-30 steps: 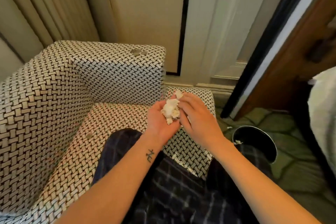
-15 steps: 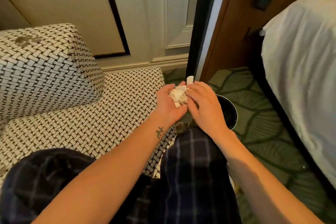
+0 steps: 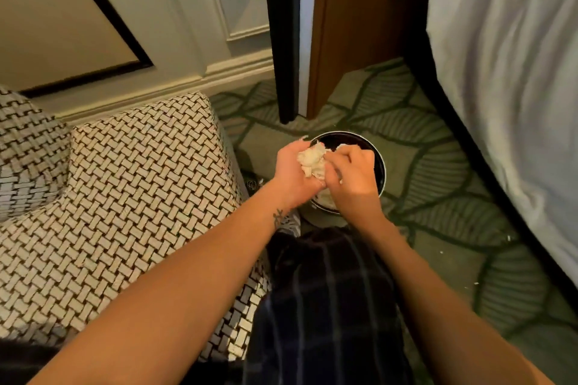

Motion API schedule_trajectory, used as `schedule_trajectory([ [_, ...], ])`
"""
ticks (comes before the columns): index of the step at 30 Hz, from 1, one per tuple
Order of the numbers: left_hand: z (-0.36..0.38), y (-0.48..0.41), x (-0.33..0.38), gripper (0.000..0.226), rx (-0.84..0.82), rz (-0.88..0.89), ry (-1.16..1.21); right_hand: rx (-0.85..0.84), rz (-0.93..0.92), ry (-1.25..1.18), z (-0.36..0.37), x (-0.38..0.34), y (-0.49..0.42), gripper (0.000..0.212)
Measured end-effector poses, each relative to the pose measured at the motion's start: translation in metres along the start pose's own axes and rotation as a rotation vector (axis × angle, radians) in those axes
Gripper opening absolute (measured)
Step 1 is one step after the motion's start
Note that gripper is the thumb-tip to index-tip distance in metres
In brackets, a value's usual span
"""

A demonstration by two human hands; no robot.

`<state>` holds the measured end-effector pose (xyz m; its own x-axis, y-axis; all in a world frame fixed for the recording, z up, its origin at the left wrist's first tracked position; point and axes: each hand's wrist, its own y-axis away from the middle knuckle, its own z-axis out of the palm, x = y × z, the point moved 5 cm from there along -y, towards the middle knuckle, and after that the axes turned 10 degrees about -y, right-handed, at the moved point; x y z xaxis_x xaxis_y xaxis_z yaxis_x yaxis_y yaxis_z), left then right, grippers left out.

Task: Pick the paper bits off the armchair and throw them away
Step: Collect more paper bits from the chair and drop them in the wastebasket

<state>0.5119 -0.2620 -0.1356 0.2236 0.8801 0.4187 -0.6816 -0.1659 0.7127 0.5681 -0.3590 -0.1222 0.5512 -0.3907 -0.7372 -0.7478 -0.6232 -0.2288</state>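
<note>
A wad of white paper bits (image 3: 311,160) lies cupped in my left hand (image 3: 294,170), whose fingers curl up round it. My right hand (image 3: 352,178) presses against the wad from the right with its fingers bent onto the paper. Both hands hover directly above a round black waste bin (image 3: 373,147) on the carpet; more white paper shows inside the bin below my hands. The armchair (image 3: 125,184), upholstered in a black-and-white woven pattern, fills the left side; I see no paper bits on the visible seat.
A bed with white linen (image 3: 506,78) runs along the right. A dark door edge and brown wood panel (image 3: 344,25) stand behind the bin. Green leaf-patterned carpet (image 3: 438,184) holds a few tiny white scraps near the bed. My plaid-trousered knee (image 3: 325,306) is below the hands.
Both hands carried the paper wad rightward, off the armchair seat and over the bin. The view swung right, bringing the bin and bed into the centre.
</note>
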Motion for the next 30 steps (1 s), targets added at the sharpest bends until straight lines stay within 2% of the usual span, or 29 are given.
schedule_trajectory([
  [5,0.002,-0.035,-0.015,0.04,0.024,-0.035,-0.096,-0.022,0.076,-0.038,0.004,0.035,0.002,0.024],
  [9,-0.004,-0.049,-0.02,0.047,0.057,-0.073,-0.089,-0.114,0.236,-0.089,0.011,0.057,0.002,0.032],
  [14,-0.014,-0.056,-0.024,0.035,0.15,-0.075,-0.172,-0.155,0.31,-0.145,0.01,0.066,0.006,0.036],
  [20,-0.014,-0.045,-0.024,0.027,0.158,-0.063,-0.205,-0.131,0.284,-0.227,0.002,0.053,0.013,0.031],
  [23,-0.009,-0.031,-0.02,0.047,0.155,-0.052,-0.178,-0.174,0.274,-0.237,-0.006,0.034,0.014,0.03],
  [26,-0.004,-0.009,-0.014,0.055,0.149,-0.017,-0.166,-0.217,0.252,-0.215,-0.015,0.007,0.01,0.031],
  [27,-0.002,0.0,-0.012,0.054,0.133,-0.004,-0.155,-0.225,0.245,-0.211,-0.018,-0.004,0.009,0.032],
  [30,0.0,0.028,-0.005,0.034,0.07,0.033,-0.159,-0.242,0.197,-0.22,-0.026,-0.037,0.007,0.031],
])
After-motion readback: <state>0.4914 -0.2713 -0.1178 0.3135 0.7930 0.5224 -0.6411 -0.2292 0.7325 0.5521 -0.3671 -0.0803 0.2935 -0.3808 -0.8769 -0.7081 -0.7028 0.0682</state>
